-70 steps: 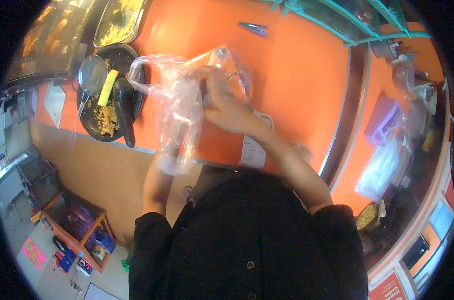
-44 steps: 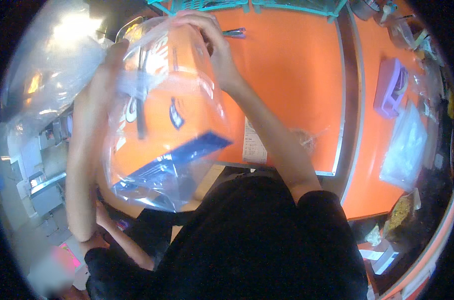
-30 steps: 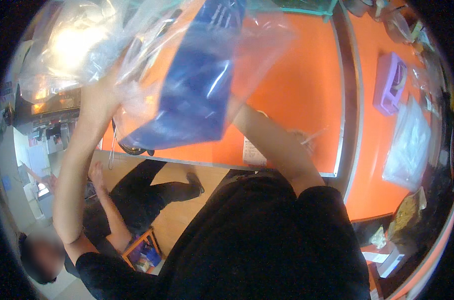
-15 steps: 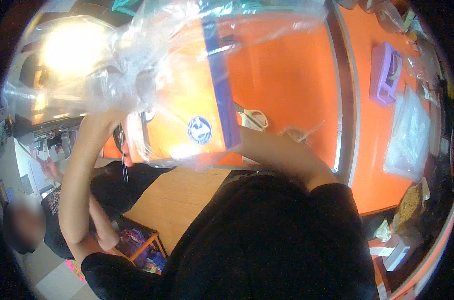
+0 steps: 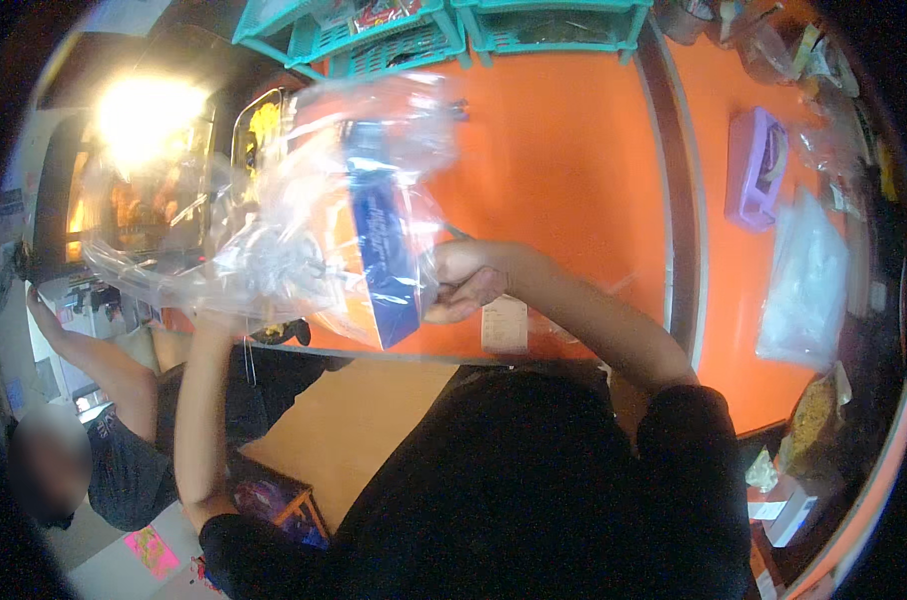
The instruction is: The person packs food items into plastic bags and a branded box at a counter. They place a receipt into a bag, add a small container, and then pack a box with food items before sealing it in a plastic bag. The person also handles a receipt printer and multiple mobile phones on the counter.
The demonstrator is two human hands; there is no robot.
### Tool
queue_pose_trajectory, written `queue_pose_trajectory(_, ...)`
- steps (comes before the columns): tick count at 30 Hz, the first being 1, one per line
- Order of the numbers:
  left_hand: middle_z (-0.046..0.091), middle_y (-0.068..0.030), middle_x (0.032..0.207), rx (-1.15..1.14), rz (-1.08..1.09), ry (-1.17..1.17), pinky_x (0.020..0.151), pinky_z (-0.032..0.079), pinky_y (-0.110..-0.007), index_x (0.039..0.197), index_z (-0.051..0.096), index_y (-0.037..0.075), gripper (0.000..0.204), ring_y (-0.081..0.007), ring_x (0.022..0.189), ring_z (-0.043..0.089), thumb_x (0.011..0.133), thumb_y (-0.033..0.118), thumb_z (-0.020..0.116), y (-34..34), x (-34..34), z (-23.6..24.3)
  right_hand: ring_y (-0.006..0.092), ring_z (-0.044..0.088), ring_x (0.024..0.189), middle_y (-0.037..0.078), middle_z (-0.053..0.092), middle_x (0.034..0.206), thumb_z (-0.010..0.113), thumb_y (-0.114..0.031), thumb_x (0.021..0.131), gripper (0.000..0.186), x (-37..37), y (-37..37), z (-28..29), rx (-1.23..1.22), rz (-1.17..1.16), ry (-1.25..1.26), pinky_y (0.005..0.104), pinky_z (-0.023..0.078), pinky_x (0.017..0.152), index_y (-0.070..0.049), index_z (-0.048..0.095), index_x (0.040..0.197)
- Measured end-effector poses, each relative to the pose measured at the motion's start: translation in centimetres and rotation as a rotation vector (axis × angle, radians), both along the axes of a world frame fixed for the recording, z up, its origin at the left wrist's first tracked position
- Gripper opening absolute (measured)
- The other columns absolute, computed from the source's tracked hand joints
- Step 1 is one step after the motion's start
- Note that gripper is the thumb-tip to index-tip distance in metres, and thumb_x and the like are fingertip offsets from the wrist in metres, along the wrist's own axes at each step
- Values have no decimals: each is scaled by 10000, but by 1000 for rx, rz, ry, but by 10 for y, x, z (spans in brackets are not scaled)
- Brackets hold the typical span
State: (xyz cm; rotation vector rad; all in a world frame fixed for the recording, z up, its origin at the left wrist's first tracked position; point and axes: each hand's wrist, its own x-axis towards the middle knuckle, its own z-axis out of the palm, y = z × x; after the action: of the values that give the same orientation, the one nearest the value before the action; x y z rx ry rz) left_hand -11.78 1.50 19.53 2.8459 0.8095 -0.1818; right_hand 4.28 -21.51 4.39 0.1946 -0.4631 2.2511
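Just left of the curled right hand (image 5: 462,280), long axis outward, the orange-and-blue oblong box (image 5: 382,255) is held in a clear plastic bag (image 5: 264,250); neither that grip nor the veiled left hand's can be told.

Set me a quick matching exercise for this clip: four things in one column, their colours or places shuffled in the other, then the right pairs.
1. Box
2. Tape dispenser
3. Baskets
4. Paper slip

A. Teal
B. White
C. Inside the clear bag
D. Purple

Right pairs: 1-C, 2-D, 3-A, 4-B
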Motion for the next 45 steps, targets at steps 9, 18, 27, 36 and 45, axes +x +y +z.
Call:
queue_pose_trajectory(9, 627, -246, 1152, 206, -57, -252, 1000, 399, -494, 1191, 612, -18, 341, -409, 1077, 566, 909, 143, 505, -6, -34, -80, 23, 362, 369, 11, 496, 666, 459, -400, 1005, 487, 55, -22, 9, -465, -240, -67, 117, 271, 264, 48, 562, 1164)
queue_pose_trajectory(18, 672, -215, 1015, -92, 251, -565, 864, 477, -468, 1013, 668, -23, 285, -375, 920, 617, 889, 213, 567, -18, -67, -255, 63, 439, 501, -1, 592, 685, 537, -232, 915, 277, 254, -111, 28, -715, -1538, -946, 218, 331, 438, -50, 698, 1046)
queue_pose_trajectory(27, 691, -207, 1000, -240, 889, 56, 758, 506, -477, 1111, 644, 97, 399, -344, 913, 667, 953, 425, 481, -41, -56, -324, 401, 683, 869, 252, 701, 927, 606, -302, 826, 321, 525, -164, 19, -622, -1356, -3143, 474, 534, 799, -20, 733, 911)
queue_pose_trajectory(36, 575, -4, 952, -1180, 1245, -859, 758, 440, -304, 1150, 593, 103, 564, -146, 874, 535, 947, 620, 498, -73, -66, -288, 453, 654, 969, 263, 686, 977, 615, -454, 881, 446, 581, -150, -8, -687, -972, -3311, 525, 537, 802, -20, 656, 975)
queue_pose_trajectory(45, 555, -66, 1216, -1181, 961, -1036, 979, 416, -333, 1353, 461, 17, 576, -175, 1088, 527, 1028, 488, 387, -87, -48, -262, 425, 609, 1109, 210, 656, 1168, 576, -598, 836, 580, 579, -156, 15, -654, -807, -3155, 514, 491, 902, -130, 676, 1163)
